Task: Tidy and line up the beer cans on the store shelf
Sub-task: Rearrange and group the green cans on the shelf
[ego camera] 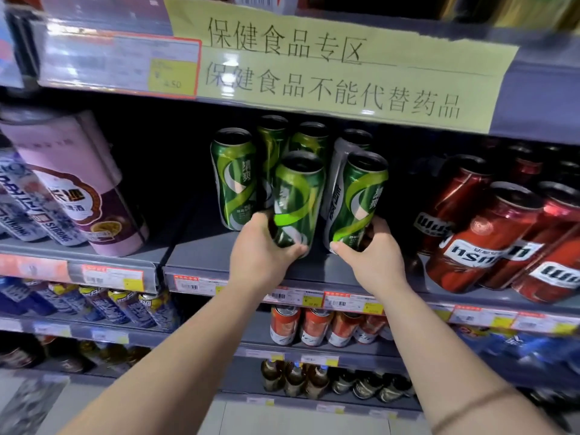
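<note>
Several green beer cans stand on the grey shelf (219,259) at chest height. My left hand (260,249) grips the base of a front green can (296,199), which tilts slightly. My right hand (370,252) holds the base of another front green can (359,202) beside it. A third green can (233,177) stands alone to the left. Two more green cans (309,139) and a silver can (340,171) stand behind in shadow.
Red cans (480,237) crowd the shelf right of my hands. A pink-purple can (81,186) and white-blue cans (18,199) sit left, with a bare gap between. A yellow paper sign (329,64) hangs from the shelf above. Lower shelves hold more cans and bottles.
</note>
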A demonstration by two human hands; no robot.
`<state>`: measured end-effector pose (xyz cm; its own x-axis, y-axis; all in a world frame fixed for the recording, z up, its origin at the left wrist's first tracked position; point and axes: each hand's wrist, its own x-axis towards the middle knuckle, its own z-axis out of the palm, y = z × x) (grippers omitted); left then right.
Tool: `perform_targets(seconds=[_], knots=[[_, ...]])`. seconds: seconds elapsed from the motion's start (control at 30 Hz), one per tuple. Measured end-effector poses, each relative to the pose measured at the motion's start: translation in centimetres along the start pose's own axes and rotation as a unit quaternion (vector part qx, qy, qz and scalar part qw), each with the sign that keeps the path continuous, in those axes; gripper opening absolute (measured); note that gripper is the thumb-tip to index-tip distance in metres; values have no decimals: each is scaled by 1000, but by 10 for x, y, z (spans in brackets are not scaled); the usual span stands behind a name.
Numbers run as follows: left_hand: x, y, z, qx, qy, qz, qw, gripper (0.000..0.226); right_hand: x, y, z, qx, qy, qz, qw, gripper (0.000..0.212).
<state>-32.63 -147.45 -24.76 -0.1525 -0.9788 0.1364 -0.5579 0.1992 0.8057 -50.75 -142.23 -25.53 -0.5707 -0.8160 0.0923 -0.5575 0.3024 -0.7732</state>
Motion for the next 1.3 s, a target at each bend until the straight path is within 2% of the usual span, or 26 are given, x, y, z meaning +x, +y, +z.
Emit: perform_targets(seconds=[0.13,0.23,0.3,0.43,0.5,0.63,0.7,0.8,0.9,0.97,1.07,1.13,1.2,1.3], knots=[[19,11,27,10,12,2,1000,69,1,1,3,-16,7,-8,1000,65],[21,10,32,36,13,-7,999,77,4,2,2,-8,-11,-7,1000,68],[22,7,32,19,3,-13,1000,80,5,1,2,8,-25,13,1000,77],[23,3,29,-11,-37,-15,999,72,10,-1,9,-36,-11,52,998,105],[21,3,29,-22,-39,-8,999,66,13,0,9,-32,-15,63,997,103],[17,4,30,-30,-34,-6,999,60,12,7,1,50,-53,32,997,76],[16,4,29,-23,-31,-11,999,59,13,10,0,78,-82,37,993,79],[15,6,28,-10,-31,-10,999,58,17,4,4,32,-117,85,989,93],[15,6,28,-10,-33,-10,999,59,20,0,13,0,-56,110,992,107],[15,5,29,-15,-32,-7,999,60,18,0,14,5,-20,92,996,98],[16,5,28,-19,-31,-6,999,60,11,2,9,52,-12,64,996,68],[16,6,28,-20,-33,-8,999,61,11,5,6,86,-8,65,994,63],[16,6,28,-20,-34,-7,999,62,12,4,10,91,-20,88,992,68],[15,6,28,-18,-35,-5,999,61,13,-4,17,20,-10,110,994,99]])
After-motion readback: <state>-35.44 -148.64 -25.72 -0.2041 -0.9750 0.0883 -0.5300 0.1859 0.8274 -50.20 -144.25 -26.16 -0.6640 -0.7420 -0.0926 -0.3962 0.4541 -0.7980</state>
